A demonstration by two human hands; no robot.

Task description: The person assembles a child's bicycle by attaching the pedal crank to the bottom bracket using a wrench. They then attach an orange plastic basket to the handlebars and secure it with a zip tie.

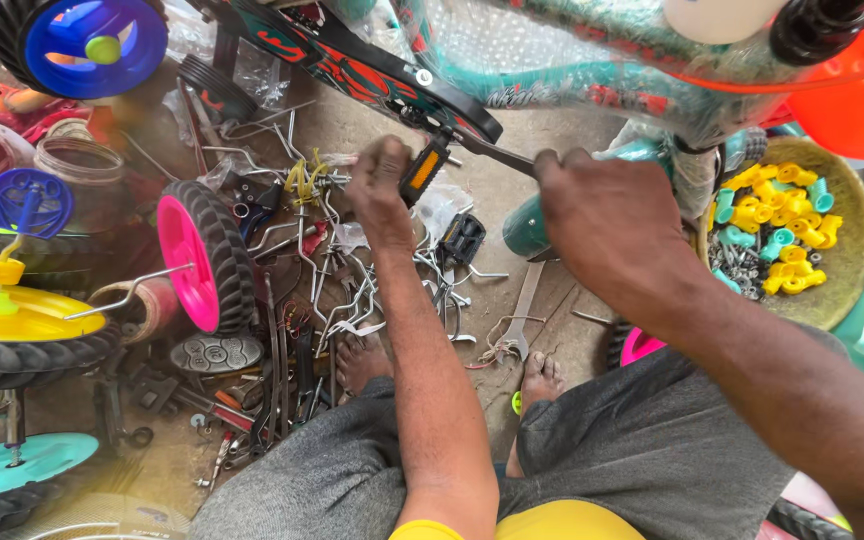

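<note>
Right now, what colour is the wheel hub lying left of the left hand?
Pink hub, black tyre, seen in the head view.

The left hand [380, 185] hides part of the black pedal with orange reflector [422, 170]; the top edge cuts off the bubble-wrapped teal bicycle frame [572, 60].

Pedal [424, 170]: black with orange reflector strip. Chain guard [352, 70]: black, red pattern. Bike frame [572, 60]: teal under clear bubble wrap, red markings. Wheel [202, 255] near left: pink disc, black tyre. Far-left wheel [87, 40]: blue disc, green hub. Left wheel [12, 320]: yellow disc. Basket [847, 250] right: tan, 2 colours of small parts inside, yellow and teal. Shorts [642, 450]: grey. Shirt hem [542, 522]: yellow.
</note>
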